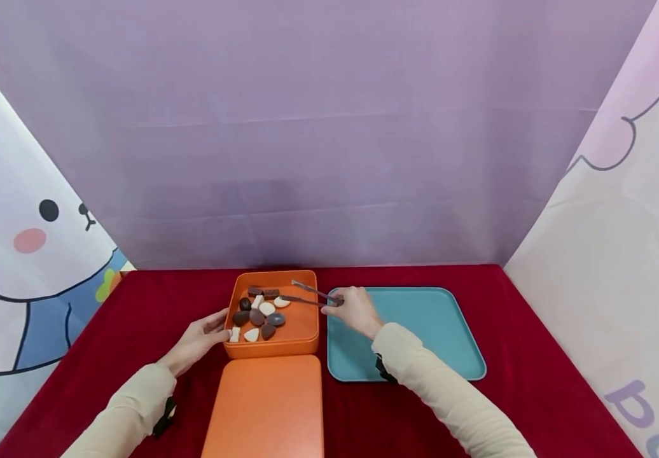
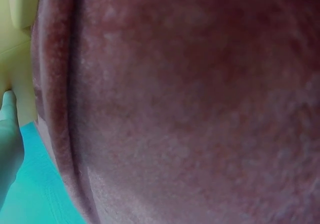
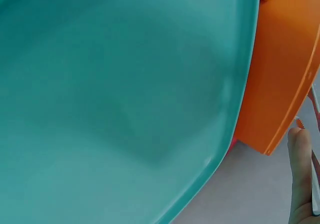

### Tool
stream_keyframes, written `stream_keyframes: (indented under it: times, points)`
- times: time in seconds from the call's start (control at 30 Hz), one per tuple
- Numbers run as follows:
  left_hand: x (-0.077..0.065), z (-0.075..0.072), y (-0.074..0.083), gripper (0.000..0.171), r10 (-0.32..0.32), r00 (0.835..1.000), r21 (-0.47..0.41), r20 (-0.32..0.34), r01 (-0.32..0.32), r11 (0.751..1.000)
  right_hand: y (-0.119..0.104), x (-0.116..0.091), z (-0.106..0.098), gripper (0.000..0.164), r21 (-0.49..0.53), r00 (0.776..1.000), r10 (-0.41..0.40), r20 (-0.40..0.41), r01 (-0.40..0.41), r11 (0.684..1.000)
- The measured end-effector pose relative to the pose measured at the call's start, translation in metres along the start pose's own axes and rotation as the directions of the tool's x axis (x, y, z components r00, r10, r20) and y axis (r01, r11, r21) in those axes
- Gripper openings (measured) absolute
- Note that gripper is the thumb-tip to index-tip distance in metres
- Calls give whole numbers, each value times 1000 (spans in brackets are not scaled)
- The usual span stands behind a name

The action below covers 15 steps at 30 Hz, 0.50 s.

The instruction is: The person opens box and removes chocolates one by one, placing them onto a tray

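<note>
In the head view, my right hand (image 1: 357,312) pinches dark tongs (image 1: 317,292) near their hinge end. The tong arms are spread apart and reach over the right side of an orange box (image 1: 301,327). One tip is close to a white piece (image 1: 282,302); nothing shows between the tips. Several brown, dark and white chocolate-like pieces (image 1: 257,317) lie in the box's left half. My left hand (image 1: 199,340) touches the box's left wall near its front corner, fingers extended. In the left wrist view one straight finger (image 2: 9,108) meets the wall.
An orange lid-like panel (image 1: 266,407) lies just in front of the box. To the right is a teal tray (image 1: 421,331), partly under my right forearm. Red cloth (image 1: 152,305) covers the table, with a purple curtain (image 1: 318,159) behind and printed curtains at both sides.
</note>
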State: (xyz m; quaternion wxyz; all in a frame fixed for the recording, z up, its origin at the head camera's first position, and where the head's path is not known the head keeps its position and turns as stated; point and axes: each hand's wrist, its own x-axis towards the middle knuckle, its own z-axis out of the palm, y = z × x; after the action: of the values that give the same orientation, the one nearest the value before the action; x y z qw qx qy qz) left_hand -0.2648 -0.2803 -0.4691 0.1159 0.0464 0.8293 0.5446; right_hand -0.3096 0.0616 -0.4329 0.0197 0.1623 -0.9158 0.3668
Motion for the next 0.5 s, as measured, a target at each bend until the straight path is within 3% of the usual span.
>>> stream_keyframes:
  times: [0.13, 0.27, 0.5]
  points:
    - [-2, 0, -1, 66, 6, 1000, 1, 6, -6, 1000, -2, 2, 6, 19, -38, 1000, -31, -5, 30, 999]
    - [-3, -1, -1, 67, 2, 1000, 5, 0, -2, 1000, -8, 5, 12, 24, -70, 998, -54, 17, 55, 996]
    - [-2, -1, -2, 67, 2, 1000, -5, 6, -2, 1000, -16, 8, 18, 18, -131, 999, -47, 27, 51, 990]
